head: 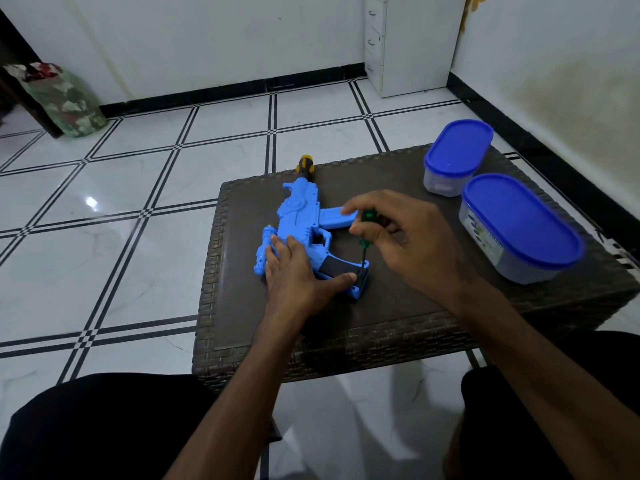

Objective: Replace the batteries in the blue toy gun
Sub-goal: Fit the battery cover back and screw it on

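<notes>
- Blue toy gun (298, 223) lies flat on its side on the dark woven table (398, 306), toward the left half, yellow-and-black muzzle tip at the far edge, grip end nearest me.
- My left hand (294, 268) rests flat on the gun body, fingers straight and spread over the rear part, thumb stretched out right along the grip. It presses down, nothing curled round anything.
- My right hand (401, 237) hovers above the grip end, fingers curled, pinching the green handle of a small screwdriver (363, 244) between fingertips and thumb.
- Screwdriver stands nearly upright, slightly tilted; its dark shaft runs down to the butt of the grip, just beside my left thumb tip. Whether the tip sits in a screw, I cannot tell.
- Two clear tubs with blue lids on the right side of the table: the smaller tub (457, 154) farther off, the larger tub (519, 223) closer, nearly touching each other. Contents unclear.
- White floor tiles (138, 202) with black lines around the table; a green patterned bag (65, 102) against the far left wall.
</notes>
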`<action>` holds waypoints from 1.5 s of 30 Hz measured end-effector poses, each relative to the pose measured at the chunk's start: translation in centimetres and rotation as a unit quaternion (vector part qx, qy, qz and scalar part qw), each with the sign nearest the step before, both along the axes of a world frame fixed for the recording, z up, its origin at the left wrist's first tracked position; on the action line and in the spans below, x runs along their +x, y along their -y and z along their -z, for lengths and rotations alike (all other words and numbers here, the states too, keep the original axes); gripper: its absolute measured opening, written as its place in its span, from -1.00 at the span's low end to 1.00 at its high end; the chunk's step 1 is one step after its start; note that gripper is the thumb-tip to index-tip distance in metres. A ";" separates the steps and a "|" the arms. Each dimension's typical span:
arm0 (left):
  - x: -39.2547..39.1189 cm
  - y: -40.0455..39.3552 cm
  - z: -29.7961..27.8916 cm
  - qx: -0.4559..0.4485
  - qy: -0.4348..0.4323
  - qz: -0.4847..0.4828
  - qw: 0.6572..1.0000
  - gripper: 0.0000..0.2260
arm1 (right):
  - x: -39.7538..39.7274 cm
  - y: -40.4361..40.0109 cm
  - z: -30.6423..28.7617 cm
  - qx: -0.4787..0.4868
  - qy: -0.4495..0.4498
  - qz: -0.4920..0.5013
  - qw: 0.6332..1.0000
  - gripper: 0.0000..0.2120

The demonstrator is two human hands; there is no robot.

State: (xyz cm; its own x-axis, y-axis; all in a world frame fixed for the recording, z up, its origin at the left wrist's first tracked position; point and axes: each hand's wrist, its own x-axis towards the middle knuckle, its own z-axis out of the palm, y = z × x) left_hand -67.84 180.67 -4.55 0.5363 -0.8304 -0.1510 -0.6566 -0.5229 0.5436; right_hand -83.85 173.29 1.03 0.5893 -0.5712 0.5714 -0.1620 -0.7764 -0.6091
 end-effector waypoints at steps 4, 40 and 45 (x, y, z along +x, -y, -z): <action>0.0 0.0 0.0 0.001 0.002 -0.001 1.000 0.12 | 0.5 0.0 0.6 -0.052 -0.002 0.053 0.997 -0.85; -2.0 -1.4 1.5 -0.001 0.168 0.021 0.986 0.09 | -0.3 1.0 0.6 -0.005 0.031 0.037 0.999 -0.84; -2.1 -1.2 1.0 0.012 0.191 0.028 0.981 0.06 | -0.2 0.9 0.5 -0.010 0.032 0.043 0.998 -0.83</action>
State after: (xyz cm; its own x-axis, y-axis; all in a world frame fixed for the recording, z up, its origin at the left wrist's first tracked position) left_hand -69.95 181.86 -5.58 0.5113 -0.8588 0.0328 -0.8382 -0.4899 0.2396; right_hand -84.09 172.42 0.52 0.4996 -0.6070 0.6181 -0.1898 -0.7728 -0.6056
